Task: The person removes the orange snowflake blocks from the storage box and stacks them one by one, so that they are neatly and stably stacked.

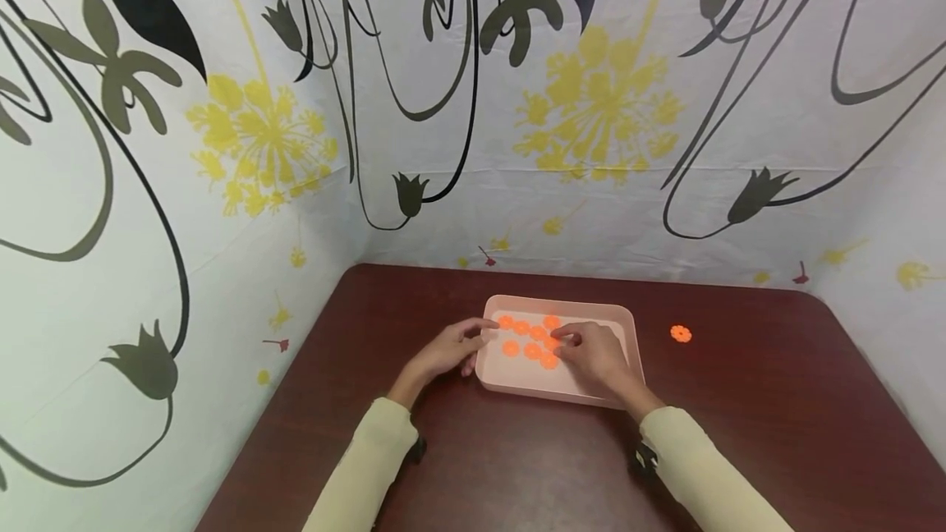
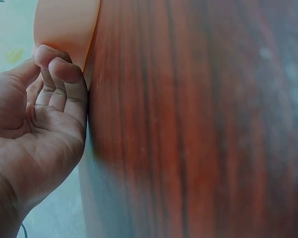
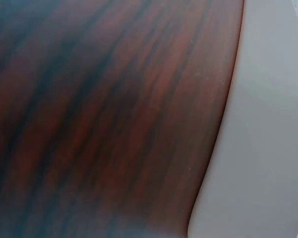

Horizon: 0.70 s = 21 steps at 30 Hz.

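Note:
A pale pink tray (image 1: 517, 380) sits on the table with several orange flower-shaped slices (image 1: 511, 348) spread over its left and middle part. My left hand (image 1: 449, 349) holds the tray's left edge, its index finger reaching over the rim. In the left wrist view the left hand (image 2: 49, 109) has curled fingers at the tray wall (image 2: 67, 22). Over the tray, my right hand (image 1: 594, 351) pinches an orange slice between thumb and index finger, among the others. The right wrist view shows only the tray's side (image 3: 258, 119) and table, not the hand.
One more orange slice (image 1: 681, 334) lies on the dark red-brown table (image 1: 517, 466), to the right of the tray. Floral-patterned cloth (image 1: 473, 146) stands behind the table and along its left and right sides.

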Motion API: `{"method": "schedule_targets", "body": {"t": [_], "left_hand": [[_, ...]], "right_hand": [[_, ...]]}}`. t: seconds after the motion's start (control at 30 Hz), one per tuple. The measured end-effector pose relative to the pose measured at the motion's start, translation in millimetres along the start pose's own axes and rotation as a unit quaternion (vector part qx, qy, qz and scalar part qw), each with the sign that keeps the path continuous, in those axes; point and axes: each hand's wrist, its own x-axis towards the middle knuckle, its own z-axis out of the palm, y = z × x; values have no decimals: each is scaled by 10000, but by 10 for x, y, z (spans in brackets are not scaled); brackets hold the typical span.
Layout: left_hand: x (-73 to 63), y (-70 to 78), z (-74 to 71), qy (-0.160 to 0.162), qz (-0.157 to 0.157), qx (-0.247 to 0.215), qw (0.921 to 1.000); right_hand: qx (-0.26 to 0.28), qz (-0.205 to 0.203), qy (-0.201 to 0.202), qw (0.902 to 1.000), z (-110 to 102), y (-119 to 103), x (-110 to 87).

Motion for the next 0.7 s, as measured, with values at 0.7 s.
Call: {"method": "schedule_targets", "body": {"t": [0.7], "left_hand": [[-2, -2, 10, 14, 47, 29, 10000]], "right_hand": [[-409, -807, -78, 9959, -9, 60, 84]]}}
